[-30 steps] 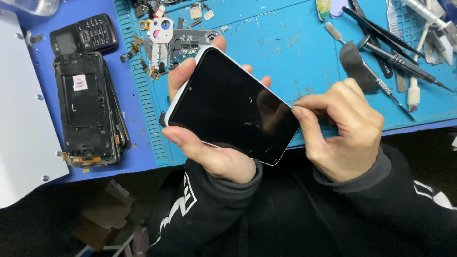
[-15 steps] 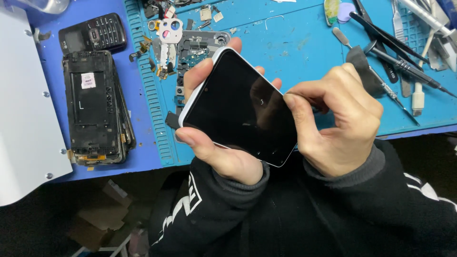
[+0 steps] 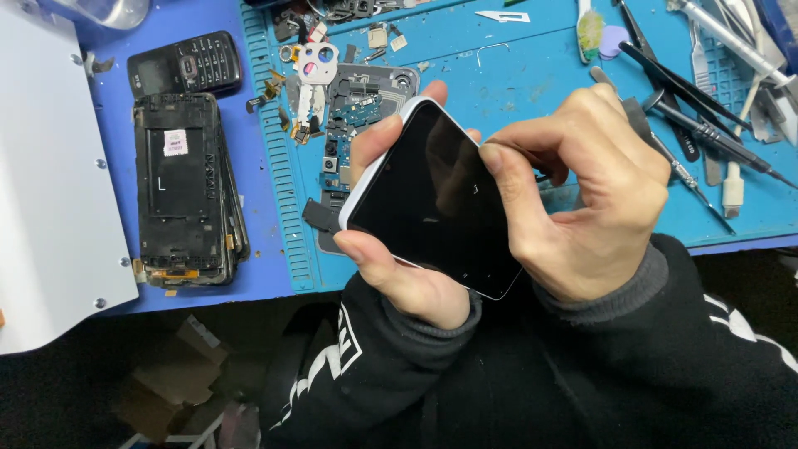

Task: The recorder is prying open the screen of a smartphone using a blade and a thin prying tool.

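While my left hand (image 3: pixel 391 249) grips the phone (image 3: pixel 428 199) above the mat (image 3: pixel 515 75), my right hand (image 3: pixel 582 199) pinches a thin pick at its right edge; I judge prying underway, needing gentle sliding next.

Left hand (image 3: pixel 407 274) cradles a dark-screened phone (image 3: pixel 432 199); right hand (image 3: pixel 582 199) pinches its edge.

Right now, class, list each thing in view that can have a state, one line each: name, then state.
smartphone: screen dark, held tilted above the mat
left hand: gripping the smartphone from below
right hand: fingertips pinched at the smartphone's right edge
opened phone body: back off, circuit board exposed, flat on the mat
stack of phone frames: stripped, piled flat
keypad phone: screen dark, lying flat
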